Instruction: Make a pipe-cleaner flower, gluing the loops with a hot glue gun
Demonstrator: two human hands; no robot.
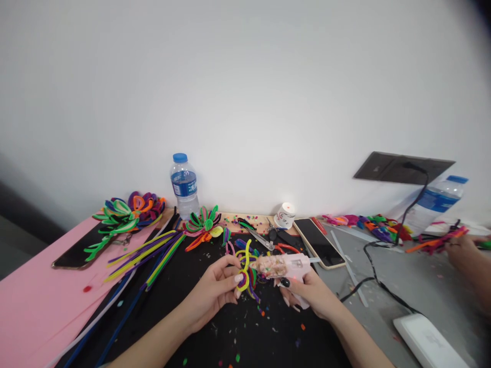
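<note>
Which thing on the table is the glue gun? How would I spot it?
Look at the black mat in the middle of the table, where two hands meet. The right hand grips the glue gun, its nozzle pointing left at the looped fuzzy wires pinched in the left hand. It is the only pale pink plastic tool there, unlike the scissors just behind it.

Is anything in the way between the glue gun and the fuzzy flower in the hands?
Nothing visible. The right hand holds the pink glue gun with its front end right against the pipe-cleaner flower, which the left hand pinches. The very tip is hidden among the loops.
</note>
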